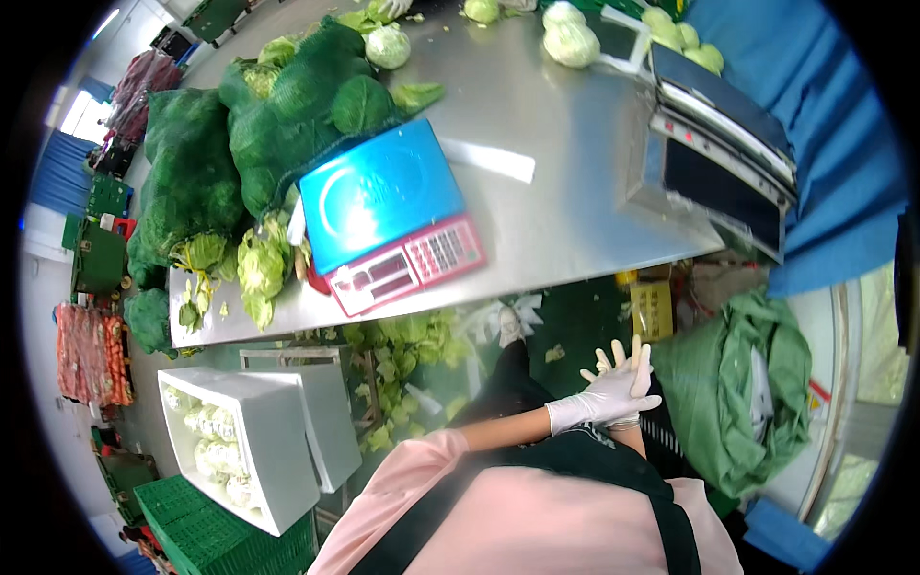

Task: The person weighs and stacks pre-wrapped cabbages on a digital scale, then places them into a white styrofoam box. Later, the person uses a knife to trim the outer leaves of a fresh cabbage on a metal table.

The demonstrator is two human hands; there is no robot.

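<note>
My left hand (pixel 602 401), in a thin white glove, crosses over my right wrist with its thumb apart from its fingers. Partly hidden under it is my right hand (pixel 607 361), gloved too, with fingers spread. The hands overlap in front of my dark apron (pixel 546 460), and I see nothing held in either. Beyond them runs the front edge of a steel table (pixel 532 237). On it rests a digital scale with a blue platform (pixel 381 190) and a pink-framed keypad panel (pixel 402 269). Right of my hands is a green woven sack (pixel 719 395).
Green mesh sacks of cabbages (pixel 295 115) stand at the table's left. A film-wrapping machine (pixel 719 165) occupies its right end. Wrapped cabbages lie in a white foam box (pixel 237 402) above green crates (pixel 208 525). Loose leaves (pixel 402 359) cover the area below the table. A gloved hand (pixel 394 7) shows at the far edge.
</note>
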